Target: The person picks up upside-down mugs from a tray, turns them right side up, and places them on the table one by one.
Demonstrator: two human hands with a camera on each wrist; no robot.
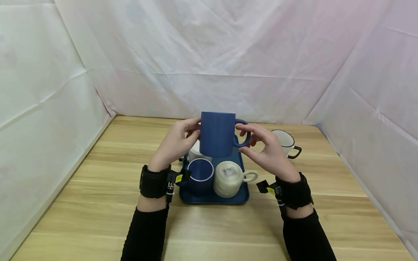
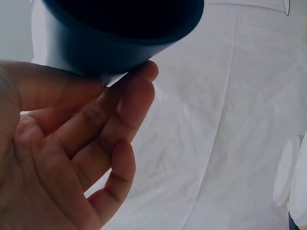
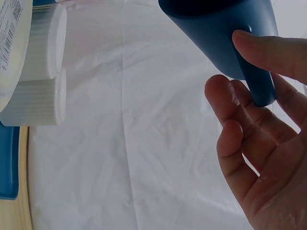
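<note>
A tall blue mug (image 1: 217, 133) is held in the air above a blue tray (image 1: 243, 197). My left hand (image 1: 192, 131) grips its left side, thumb and fingers curled against the wall. My right hand (image 1: 245, 137) pinches the handle on the mug's right side. In the left wrist view the fingers (image 2: 129, 105) press against the mug (image 2: 120, 33). In the right wrist view the thumb and fingers (image 3: 230, 124) close on the handle (image 3: 259, 81).
On the tray stand a short blue mug (image 1: 200, 175), a cream mug (image 1: 228, 177) turned upside down with a barcode label, and a white ribbed cup (image 1: 196, 152) behind them. A white mug with a dark rim (image 1: 285, 142) stands on the wooden table to the right. White sheets wall in the table.
</note>
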